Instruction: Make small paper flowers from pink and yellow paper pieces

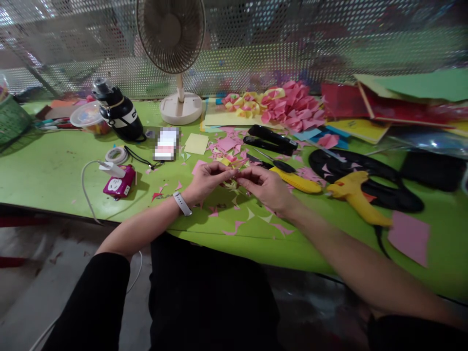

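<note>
Over the paper scraps at the middle of the table, my left hand (211,181) and my right hand (266,187) meet at the fingertips. Both are closed in a pinch on something small that I cannot make out. A bit of pink and yellow paper (232,160) shows just beyond the fingertips. Pink and pale green paper scraps (238,225) lie below and around the hands. Close behind my right hand are a black stapler (270,140), a tool with a black handle (283,166) and a yellow-handled tool (298,181).
Folded pink paper pieces (292,105) are heaped at the back beside yellow ones (244,107). A fan (180,107) and a black bottle (122,117) stand behind. Left are a phone (166,144), tape (116,154) and a purple power adapter (120,183); right, a yellow glue gun (356,197).
</note>
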Action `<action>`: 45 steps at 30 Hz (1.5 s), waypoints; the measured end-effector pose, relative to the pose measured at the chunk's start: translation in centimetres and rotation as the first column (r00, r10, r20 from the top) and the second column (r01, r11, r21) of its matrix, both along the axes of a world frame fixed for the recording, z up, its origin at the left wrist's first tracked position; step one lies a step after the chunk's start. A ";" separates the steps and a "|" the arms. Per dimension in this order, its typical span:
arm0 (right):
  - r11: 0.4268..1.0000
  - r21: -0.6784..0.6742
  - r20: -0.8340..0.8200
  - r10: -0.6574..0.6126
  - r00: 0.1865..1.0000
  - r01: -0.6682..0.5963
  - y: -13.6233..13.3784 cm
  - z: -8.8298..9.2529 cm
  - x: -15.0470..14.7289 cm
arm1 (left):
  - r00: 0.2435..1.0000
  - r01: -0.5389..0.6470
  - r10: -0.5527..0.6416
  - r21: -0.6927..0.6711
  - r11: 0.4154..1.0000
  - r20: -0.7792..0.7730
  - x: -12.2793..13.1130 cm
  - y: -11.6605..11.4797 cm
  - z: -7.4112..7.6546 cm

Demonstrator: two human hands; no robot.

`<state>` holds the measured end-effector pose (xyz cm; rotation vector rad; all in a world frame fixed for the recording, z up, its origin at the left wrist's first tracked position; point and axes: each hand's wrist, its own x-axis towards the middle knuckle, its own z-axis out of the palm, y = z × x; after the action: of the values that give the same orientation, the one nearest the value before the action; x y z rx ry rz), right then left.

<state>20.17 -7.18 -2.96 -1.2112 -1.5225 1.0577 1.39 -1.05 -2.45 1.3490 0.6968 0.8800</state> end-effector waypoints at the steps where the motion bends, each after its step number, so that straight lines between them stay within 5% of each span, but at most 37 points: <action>1: 1.000 0.005 0.007 -0.001 1.000 0.001 0.0 0.0 0.0 | 1.000 0.001 -0.001 0.008 1.000 -0.002 0.0 0.0 0.0; 22: 0.999 -0.006 -0.015 -0.033 0.999 0.033 0.0 0.3 -0.1 | 0.999 0.036 -0.038 0.044 0.998 0.037 0.0 0.1 -0.1; 34: 0.996 -0.066 0.037 0.056 0.998 -0.054 -0.2 0.9 0.2 | 0.999 0.045 -0.045 0.022 0.999 0.020 0.0 0.2 0.2; 45: 0.998 0.036 0.131 0.040 0.991 -0.045 -0.5 1.6 -0.2 | 1.000 0.029 -0.029 0.019 0.999 -0.006 -0.1 0.2 0.1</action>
<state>19.94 -7.64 -1.39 -1.2464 -1.6675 0.9882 1.28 -0.85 -2.32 1.3754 0.6727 0.8616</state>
